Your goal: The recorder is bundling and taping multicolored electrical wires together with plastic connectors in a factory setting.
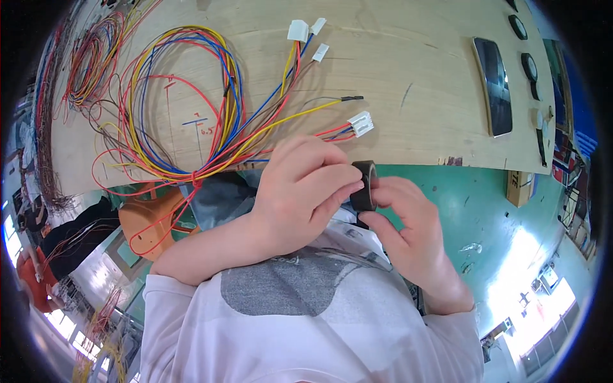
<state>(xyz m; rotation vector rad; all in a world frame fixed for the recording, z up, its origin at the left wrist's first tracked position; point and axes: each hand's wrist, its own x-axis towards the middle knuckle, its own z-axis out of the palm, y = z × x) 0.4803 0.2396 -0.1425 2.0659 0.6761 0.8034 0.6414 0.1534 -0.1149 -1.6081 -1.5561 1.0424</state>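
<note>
A roll of black tape (363, 199) is between my two hands, just off the table's near edge. My left hand (297, 191) is closed, its thumb and fingertips pressed together against the roll's left side; whether they pinch a loose tape end I cannot tell. On the other side, my right hand (408, 223) grips the roll, with fingertips at its open centre and the thumb below. Beyond my left hand lies a coiled wire harness (233, 96) of red, blue, yellow and dark wires. White plug connectors (361, 124) end several of its branches, and one yellow branch has a black-wrapped tip (351, 98).
The wooden table (396, 70) bears pen marks. A phone (495, 89) lies at its right, with more tape rolls (529, 66) along that edge. Another wire bundle (96, 57) is at the far left. An orange stool (143, 220) stands below, and a cardboard box (519, 187) on the green floor.
</note>
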